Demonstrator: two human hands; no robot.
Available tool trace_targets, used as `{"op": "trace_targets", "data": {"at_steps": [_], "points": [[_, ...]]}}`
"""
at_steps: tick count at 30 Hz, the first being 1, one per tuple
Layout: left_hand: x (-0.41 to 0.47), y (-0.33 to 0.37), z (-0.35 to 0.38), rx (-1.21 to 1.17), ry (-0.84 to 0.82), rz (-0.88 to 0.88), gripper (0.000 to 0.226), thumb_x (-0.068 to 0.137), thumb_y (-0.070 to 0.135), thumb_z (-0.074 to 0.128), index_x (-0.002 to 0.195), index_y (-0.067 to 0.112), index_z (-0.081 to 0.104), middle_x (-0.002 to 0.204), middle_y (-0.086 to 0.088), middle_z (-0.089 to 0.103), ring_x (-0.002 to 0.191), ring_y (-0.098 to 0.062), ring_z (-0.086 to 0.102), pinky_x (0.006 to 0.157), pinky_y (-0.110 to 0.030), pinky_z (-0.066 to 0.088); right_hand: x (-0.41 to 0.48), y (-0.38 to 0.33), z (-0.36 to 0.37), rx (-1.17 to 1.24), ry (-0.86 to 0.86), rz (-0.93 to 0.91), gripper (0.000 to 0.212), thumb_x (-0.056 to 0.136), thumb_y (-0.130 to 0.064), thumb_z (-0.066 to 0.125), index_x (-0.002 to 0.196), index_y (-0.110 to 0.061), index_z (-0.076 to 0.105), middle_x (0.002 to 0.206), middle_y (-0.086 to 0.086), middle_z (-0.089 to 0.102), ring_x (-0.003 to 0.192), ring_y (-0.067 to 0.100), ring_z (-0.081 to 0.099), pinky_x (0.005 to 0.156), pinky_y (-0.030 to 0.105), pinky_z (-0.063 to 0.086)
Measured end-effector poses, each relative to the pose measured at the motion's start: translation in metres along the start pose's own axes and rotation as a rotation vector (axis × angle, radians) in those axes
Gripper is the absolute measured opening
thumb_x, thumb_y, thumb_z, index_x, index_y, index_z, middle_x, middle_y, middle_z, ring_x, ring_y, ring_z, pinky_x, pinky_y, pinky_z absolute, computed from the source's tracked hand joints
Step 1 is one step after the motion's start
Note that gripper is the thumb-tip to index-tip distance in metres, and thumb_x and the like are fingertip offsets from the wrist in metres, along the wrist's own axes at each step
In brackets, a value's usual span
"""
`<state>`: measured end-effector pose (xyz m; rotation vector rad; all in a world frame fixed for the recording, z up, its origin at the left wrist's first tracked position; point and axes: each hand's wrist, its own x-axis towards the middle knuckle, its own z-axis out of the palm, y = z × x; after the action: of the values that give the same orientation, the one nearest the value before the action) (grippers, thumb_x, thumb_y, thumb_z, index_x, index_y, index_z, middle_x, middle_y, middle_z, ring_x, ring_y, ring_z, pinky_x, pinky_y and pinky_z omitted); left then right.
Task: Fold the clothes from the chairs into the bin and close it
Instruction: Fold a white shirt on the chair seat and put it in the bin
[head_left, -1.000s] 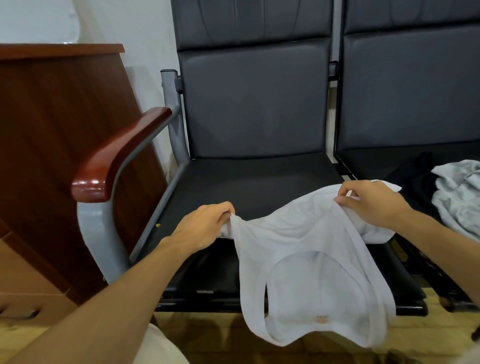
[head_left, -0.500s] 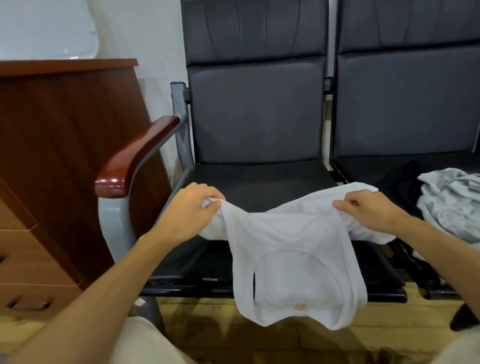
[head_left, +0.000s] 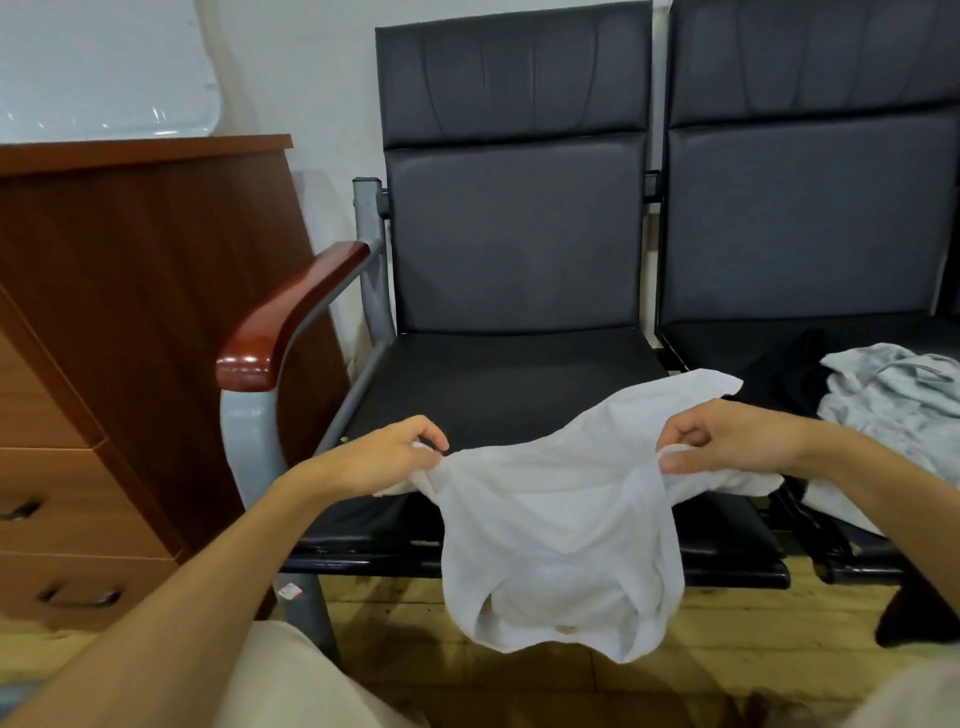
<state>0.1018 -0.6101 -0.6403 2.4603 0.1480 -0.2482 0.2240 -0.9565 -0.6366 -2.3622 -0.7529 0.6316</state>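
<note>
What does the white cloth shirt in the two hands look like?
The white T-shirt, thin and cotton-looking, is stretched out wide, crumpled and not folded. The left hand pinches one side and the right hand pinches the other. Its far part lies on the black padded chair seat; the rest hangs over the seat's front edge. A round opening with a small tag shows at the hanging end.

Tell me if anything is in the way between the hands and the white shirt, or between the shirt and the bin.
Nothing visible: the left hand and right hand both pinch the white shirt at its upper edge. The bin is out of view, so that path cannot be judged.
</note>
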Motion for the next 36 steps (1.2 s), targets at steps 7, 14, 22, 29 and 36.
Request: {"op": "trace_targets", "data": {"at_steps": [7,14,22,29,36], "points": [[0.016,-0.021,-0.004,0.187,0.074,0.029,0.022,0.082,0.014,0.073,0.096,0.023,0.058,0.088,0.004,0.066,0.080,-0.010,0.062,0.071,-0.027,0.053,0.013,0.025,-0.004,-0.265,0.143,-0.070,0.021,0.086,-0.013,0.070,0.081,-0.033,0.070,0.091,-0.014,0.071,0.087,-0.001,0.062,0.081,0.010,0.045],[0.034,-0.018,-0.001,0.230,0.183,0.100,0.013,0.078,0.011,0.077,0.074,0.021,0.070,0.080,0.008,0.068,0.078,-0.007,0.063,0.067,-0.018,0.050,0.034,0.028,-0.007,-0.299,0.224,-0.079,0.015,0.087,-0.016,0.070,0.082,-0.030,0.068,0.090,-0.012,0.069,0.088,0.003,0.062,0.081,0.020,0.048],[0.062,-0.017,0.005,0.404,0.089,0.036,0.014,0.092,0.015,0.063,0.102,0.016,0.073,0.096,0.007,0.063,0.092,-0.008,0.057,0.081,-0.020,0.043,0.062,0.027,-0.009,-0.398,0.259,-0.054,0.025,0.090,-0.020,0.066,0.071,-0.036,0.060,0.080,-0.018,0.061,0.081,0.005,0.055,0.074,0.019,0.041],[0.080,-0.023,0.009,0.468,-0.004,-0.014,0.023,0.100,0.020,0.049,0.117,0.016,0.065,0.113,0.002,0.060,0.105,-0.013,0.056,0.095,-0.028,0.044,0.082,0.037,-0.010,-0.480,0.368,0.155,0.019,0.100,-0.028,0.047,0.086,-0.036,0.057,0.095,-0.011,0.060,0.094,0.016,0.056,0.082,0.037,0.049],[0.079,-0.030,0.007,0.337,0.324,-0.094,0.021,0.104,0.027,0.035,0.099,0.021,0.054,0.092,-0.002,0.059,0.086,-0.020,0.058,0.085,-0.044,0.052,0.080,0.036,-0.002,-0.421,0.444,0.314,0.022,0.104,-0.033,0.035,0.103,-0.020,0.053,0.095,0.003,0.057,0.086,0.023,0.052,0.066,0.033,0.038]]}}
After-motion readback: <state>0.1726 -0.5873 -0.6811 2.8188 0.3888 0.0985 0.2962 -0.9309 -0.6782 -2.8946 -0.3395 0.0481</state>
